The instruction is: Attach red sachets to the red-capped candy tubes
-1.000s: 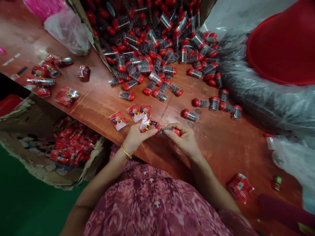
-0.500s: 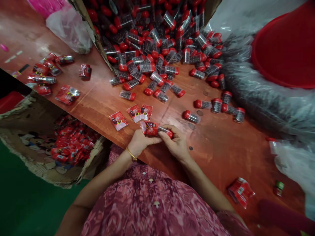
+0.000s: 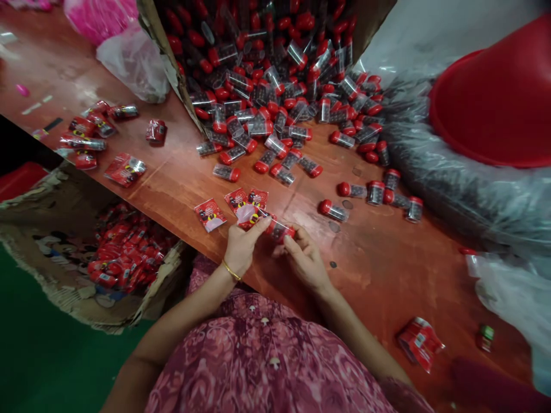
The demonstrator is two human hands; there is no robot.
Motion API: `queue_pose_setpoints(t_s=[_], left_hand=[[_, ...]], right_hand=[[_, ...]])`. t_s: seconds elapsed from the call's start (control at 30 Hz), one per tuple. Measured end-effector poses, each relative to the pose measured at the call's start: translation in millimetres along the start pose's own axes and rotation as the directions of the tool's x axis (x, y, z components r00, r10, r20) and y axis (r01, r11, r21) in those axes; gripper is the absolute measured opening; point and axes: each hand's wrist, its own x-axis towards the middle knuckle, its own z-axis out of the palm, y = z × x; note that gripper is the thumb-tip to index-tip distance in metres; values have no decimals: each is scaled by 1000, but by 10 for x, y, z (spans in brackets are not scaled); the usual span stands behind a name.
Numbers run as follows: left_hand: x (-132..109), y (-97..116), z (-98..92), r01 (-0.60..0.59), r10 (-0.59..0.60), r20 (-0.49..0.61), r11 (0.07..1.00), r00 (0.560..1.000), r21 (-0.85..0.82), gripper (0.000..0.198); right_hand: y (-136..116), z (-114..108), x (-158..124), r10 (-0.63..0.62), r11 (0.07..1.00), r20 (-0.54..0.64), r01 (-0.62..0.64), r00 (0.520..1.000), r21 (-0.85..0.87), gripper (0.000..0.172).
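Observation:
Between my hands is a small clear tube [image 3: 280, 230] with dark contents and a red cap, partly inside a red printed plastic sleeve. My left hand [image 3: 241, 245] pinches the sleeve end, thumb on top, with a gold bangle at the wrist. My right hand [image 3: 307, 261] holds the capped end between thumb and fingers. Just beyond my left hand lie flat red printed sleeves [image 3: 210, 215], several in all, two of them overlapping. A single capped tube [image 3: 333, 210] rests on the table to the right of my hands.
An open carton [image 3: 187, 97] spills a heap of red-capped tubes [image 3: 258, 123] over the table [image 3: 370, 275]. Sleeved tubes [image 3: 84, 142] lie at left. Below the edge stands a box of red packs [image 3: 129, 246]. A red tub [image 3: 495, 103] sits on plastic bags at right.
The tube has gone further into the sleeve, and its cap end is now nearer my left hand. My left thumb has shifted up onto the sleeve. The view has moved slightly.

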Motion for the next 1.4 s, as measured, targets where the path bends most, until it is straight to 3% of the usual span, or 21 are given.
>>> queue_pose_setpoints(t_s=[0.07,0.2,0.37,0.5,0.8,1.03,1.2,1.33,1.4], left_hand=[[13,18,-5,14,-14,27,1000,1000,-1,26],[-24,7,-8,164,-160,202,987,966,1,33],[-75,44,-49,265,-244,236,962,941,-62,41],[-74,77,-137,297,-283,286,955,916,-8,43],[-28,53,-278,319,-319,213,947,924,36,48],[-161,138,-489,258,-260,161,966,952,36,48],[-186,151,-501,179,-170,140,982,975,-56,46],[-170,92,-586,84,-89,94,995,992,58,41],[-187,81,-634,94,-105,81,988,991,122,41]], right_hand=[[14,-28,-15,-2,1000,-16,2,1000,12,34],[2,-58,20,19,999,-25,-18,1000,30,31],[-42,-32,114,100,993,33,-102,994,59,31],[-66,33,106,50,998,30,-51,998,34,33],[57,245,152,-60,989,-111,44,992,-143,27],[-7,332,89,-271,862,121,296,955,-411,22],[20,425,122,-214,925,47,217,976,-312,22],[87,469,131,-132,949,135,164,982,-271,24],[109,517,85,-118,936,177,169,977,-310,23]])
